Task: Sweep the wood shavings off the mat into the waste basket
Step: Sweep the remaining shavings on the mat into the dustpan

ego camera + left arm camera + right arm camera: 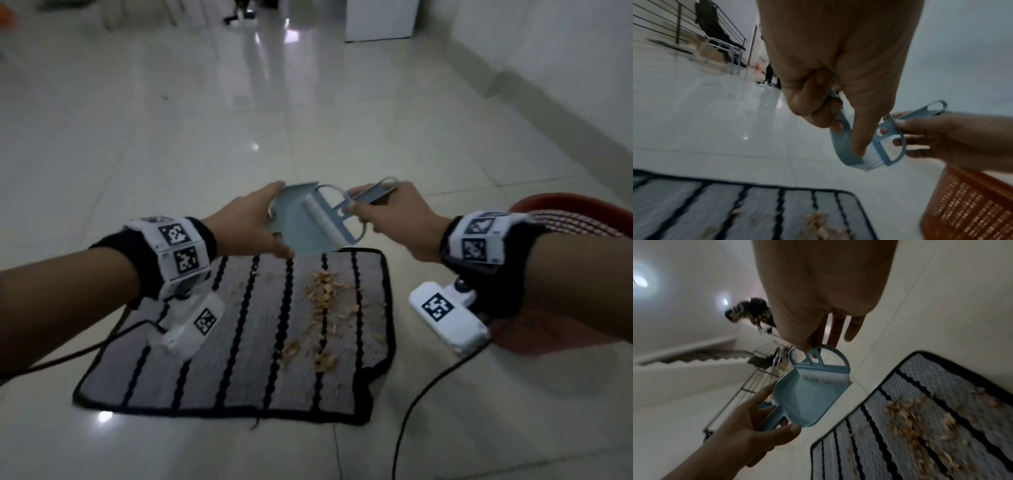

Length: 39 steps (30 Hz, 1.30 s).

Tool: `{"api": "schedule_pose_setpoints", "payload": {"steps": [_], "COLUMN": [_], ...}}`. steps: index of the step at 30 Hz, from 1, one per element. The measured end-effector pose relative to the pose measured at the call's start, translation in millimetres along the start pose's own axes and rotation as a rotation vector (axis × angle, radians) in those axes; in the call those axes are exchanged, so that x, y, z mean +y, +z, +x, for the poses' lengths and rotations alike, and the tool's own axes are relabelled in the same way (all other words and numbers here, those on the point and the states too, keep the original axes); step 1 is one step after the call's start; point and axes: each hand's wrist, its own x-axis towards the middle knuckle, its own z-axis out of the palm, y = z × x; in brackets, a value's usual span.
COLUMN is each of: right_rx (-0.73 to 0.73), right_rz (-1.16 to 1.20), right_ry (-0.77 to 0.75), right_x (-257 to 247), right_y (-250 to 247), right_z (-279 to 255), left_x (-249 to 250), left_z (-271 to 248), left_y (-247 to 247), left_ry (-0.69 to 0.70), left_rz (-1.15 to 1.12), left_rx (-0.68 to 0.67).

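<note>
**Separating the brush from the dustpan, with the sweeping not yet begun**

Holding the small blue dustpan (pixel 297 228) up in the centre of the head view, the left hand (pixel 245 226) wraps its fingers and thumb round the pan's back end and handle; the right wrist view shows this grip plainly at its lower left. The right hand (pixel 394 219) pinches the looped handle of the hand brush (pixel 337 219), whose white bristles sit inside the pan, so the two tools are nested together and both clear of the floor.

Below them, in the lower middle of the head view, lies the striped mat (pixel 191 363), and the wood shavings (pixel 327 311) are strewn in a loose band down its right half, untouched as far as can be seen. The waste basket (pixel 568 219), reddish and latticed, stands at the right edge of the frame, just beside the mat and partly hidden by the right forearm.

My reading is that the task is at its tool-readying stage. The next move probably calls for pulling the brush free of the pan, setting the pan's open lip flat on the mat near the shavings, and drawing the bristles toward it. Light flakes may scatter, so short, gentle strokes seem wise.
</note>
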Motion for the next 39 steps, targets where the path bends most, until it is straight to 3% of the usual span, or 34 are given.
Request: {"api": "schedule_pose_setpoints", "payload": {"steps": [2, 5, 8, 12, 17, 21, 24, 29, 31, 36, 39], "right_rx": [-0.18, -0.291, -0.417, -0.696, -0.848, -0.995, -1.015, -0.775, -0.741, -0.986, -0.999], "right_rz": [-0.044, -0.119, -0.21, -0.406, -0.413, -0.46, -0.574, -0.58, -0.524, -0.575, -0.662], "right_ry": [-0.009, -0.033, -0.055, -0.083, -0.04, 0.016, 0.013, 0.016, -0.007, 0.025, -0.01], "right_x": [-1, 6, 32, 74, 100, 99, 107, 115, 109, 101, 107], "right_y": [34, 74, 103, 123, 142, 154, 155, 138, 124, 97, 101], "right_z": [6, 7, -5, -30, -48, -53, -50, -26, -23, -42, -44], "left_x": [-36, -77, -118, -173, -196, -196, -195, -189, -185, -172, -165], "left_z": [-19, -47, -80, -131, -187, -193, -189, -185, -185, -185, -184], "left_y": [10, 30, 52, 97, 138, 159, 169, 178, 182, 194, 199], "left_ry": [-0.056, -0.101, -0.144, -0.257, -0.408, -0.398, -0.354, -0.298, -0.299, -0.28, -0.255], "left_rz": [0.002, -0.025, -0.12, -0.306, -0.411, -0.446, -0.479, -0.517, -0.514, -0.548, -0.545], "left_rx": [-0.046, -0.102, -0.097, -0.053, -0.039, -0.103, -0.121, -0.128, -0.142, -0.17, -0.163]}}
